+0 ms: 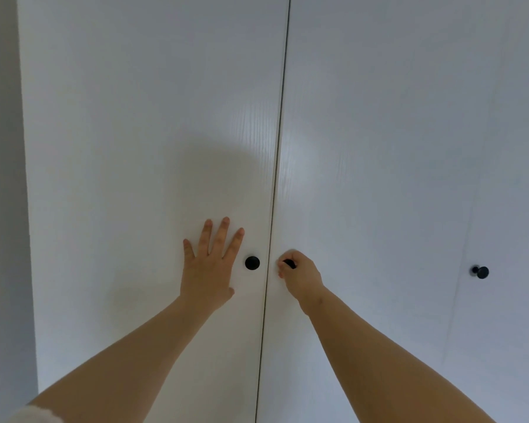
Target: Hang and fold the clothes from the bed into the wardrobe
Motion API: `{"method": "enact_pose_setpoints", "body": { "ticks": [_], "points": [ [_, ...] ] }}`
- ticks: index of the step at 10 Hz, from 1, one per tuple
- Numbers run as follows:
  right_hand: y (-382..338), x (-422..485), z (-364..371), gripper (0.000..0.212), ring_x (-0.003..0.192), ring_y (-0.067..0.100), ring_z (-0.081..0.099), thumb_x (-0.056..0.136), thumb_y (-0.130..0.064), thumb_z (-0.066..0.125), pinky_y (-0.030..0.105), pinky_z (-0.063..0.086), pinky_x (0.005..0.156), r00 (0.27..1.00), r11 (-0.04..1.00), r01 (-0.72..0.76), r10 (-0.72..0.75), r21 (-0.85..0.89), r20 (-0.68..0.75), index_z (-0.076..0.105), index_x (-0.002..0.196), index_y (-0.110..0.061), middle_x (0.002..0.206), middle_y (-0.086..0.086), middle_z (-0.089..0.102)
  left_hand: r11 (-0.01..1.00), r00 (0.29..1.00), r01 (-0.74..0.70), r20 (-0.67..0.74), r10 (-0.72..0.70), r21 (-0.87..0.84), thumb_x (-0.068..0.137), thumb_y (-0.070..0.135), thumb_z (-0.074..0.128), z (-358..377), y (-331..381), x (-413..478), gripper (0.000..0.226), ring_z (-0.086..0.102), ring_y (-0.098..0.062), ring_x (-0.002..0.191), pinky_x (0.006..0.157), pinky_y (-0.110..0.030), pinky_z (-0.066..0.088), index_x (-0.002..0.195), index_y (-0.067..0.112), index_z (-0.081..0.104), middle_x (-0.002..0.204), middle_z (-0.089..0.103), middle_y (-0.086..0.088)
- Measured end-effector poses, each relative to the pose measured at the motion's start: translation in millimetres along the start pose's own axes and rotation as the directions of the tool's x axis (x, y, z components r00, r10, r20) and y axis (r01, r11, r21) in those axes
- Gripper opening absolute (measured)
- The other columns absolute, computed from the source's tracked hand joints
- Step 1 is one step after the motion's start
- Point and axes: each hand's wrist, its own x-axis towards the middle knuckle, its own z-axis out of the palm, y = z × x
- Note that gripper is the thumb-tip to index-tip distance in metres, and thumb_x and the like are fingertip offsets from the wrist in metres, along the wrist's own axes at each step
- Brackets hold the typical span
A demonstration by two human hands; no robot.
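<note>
A white wardrobe fills the view with its doors closed. My left hand (209, 264) lies flat, fingers spread, against the left door (141, 132), just left of that door's black knob (252, 263). My right hand (300, 274) grips the black knob (289, 264) of the middle door (364, 132), right beside the dark seam between the two doors. No clothes and no bed are in view.
A third black knob (481, 272) sits on a further door (516, 148) at the right. A grey wall strip (0, 178) runs down the left edge beside the wardrobe.
</note>
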Motion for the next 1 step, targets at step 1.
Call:
{"method": "enact_pose_setpoints", "body": {
  "ticks": [1],
  "points": [
    [-0.2, -17.5, -1.8, 0.035, 0.086, 0.015, 0.054, 0.094, -0.021, 0.05, 0.021, 0.041, 0.061, 0.988, 0.993, -0.09, 0.079, 0.078, 0.135, 0.041, 0.126, -0.032, 0.107, -0.002, 0.053, 0.998, 0.989, -0.041, 0.142, 0.047, -0.047, 0.075, 0.05, 0.067, -15.2, -10.2, 0.4, 0.123, -0.035, -0.032, 0.134, 0.112, -0.055, -0.002, 0.128, 0.029, -0.042, 0.134, -0.053, 0.0]
  ]
}}
